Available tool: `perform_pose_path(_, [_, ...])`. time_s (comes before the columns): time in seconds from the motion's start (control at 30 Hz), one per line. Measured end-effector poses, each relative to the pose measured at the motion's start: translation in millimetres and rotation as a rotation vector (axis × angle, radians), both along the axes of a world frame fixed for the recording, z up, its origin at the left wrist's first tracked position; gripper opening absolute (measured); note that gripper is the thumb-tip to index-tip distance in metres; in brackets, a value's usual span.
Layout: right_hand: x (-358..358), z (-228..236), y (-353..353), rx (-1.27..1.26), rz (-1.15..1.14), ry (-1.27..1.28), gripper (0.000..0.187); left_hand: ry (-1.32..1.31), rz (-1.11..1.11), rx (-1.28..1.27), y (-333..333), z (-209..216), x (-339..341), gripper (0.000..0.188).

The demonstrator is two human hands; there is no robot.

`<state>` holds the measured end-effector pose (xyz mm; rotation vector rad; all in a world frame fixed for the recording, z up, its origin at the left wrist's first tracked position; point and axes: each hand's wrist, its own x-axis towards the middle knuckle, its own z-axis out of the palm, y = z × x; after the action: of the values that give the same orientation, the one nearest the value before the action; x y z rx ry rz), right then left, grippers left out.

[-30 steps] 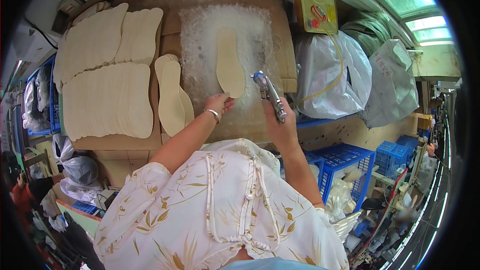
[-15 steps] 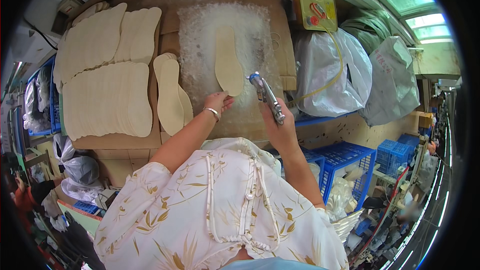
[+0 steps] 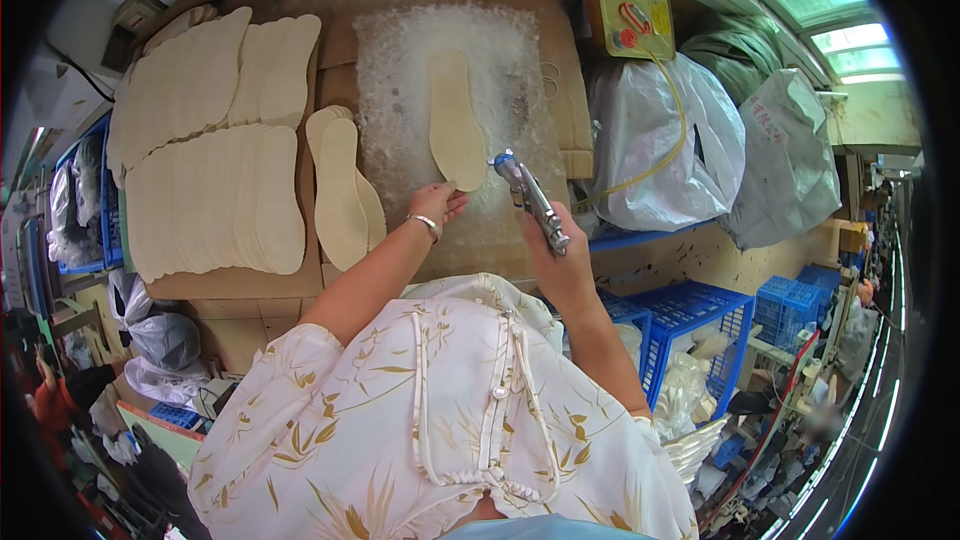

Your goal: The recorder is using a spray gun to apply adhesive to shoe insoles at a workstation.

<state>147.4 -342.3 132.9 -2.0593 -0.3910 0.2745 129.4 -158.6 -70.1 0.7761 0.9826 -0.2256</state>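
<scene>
A single beige insole [image 3: 456, 120] lies on a patch of cardboard crusted with white residue [image 3: 390, 50]. My left hand [image 3: 437, 203] pinches its near end between thumb and fingers. In my right hand [image 3: 560, 260] is a metal spray gun [image 3: 535, 202] with a blue tip, its nozzle just right of the insole's near half. To the left, a small pile of insoles [image 3: 342, 195] lies beside the residue. Further left, fanned rows of insoles [image 3: 215, 200] overlap one another on the cardboard.
A yellow metal can [image 3: 625, 10] stands at the back right, with a yellowish hose [image 3: 683, 125] curving down from it. White plastic bags [image 3: 665, 155] bulge along the table's right side. Blue crates [image 3: 690, 315] holding wrapped goods sit below my right forearm.
My right hand and the spray gun have shifted very slightly, with the nozzle a touch lower and further left. My left hand stays on the insole's near end.
</scene>
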Motion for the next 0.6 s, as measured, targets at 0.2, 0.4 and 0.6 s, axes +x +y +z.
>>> perform_pose_path(0.2, [3.7, 0.0, -1.2, 0.009, -0.074, 0.088, 0.023, -0.004, -0.018, -0.001, -1.4, -1.4, -0.5, 0.018])
perform_pose_path(0.4, [5.4, 4.3, 3.3, 0.040, -0.060, 0.096, 0.025, -0.005, -0.009, 0.010, -0.8, -4.7, 0.0, 0.019])
perform_pose_path(0.6, [-4.0, 5.2, -2.4, -0.042, -0.063, 0.118, 0.024, -0.004, -0.001, 0.001, -0.9, -5.2, -0.7, 0.019])
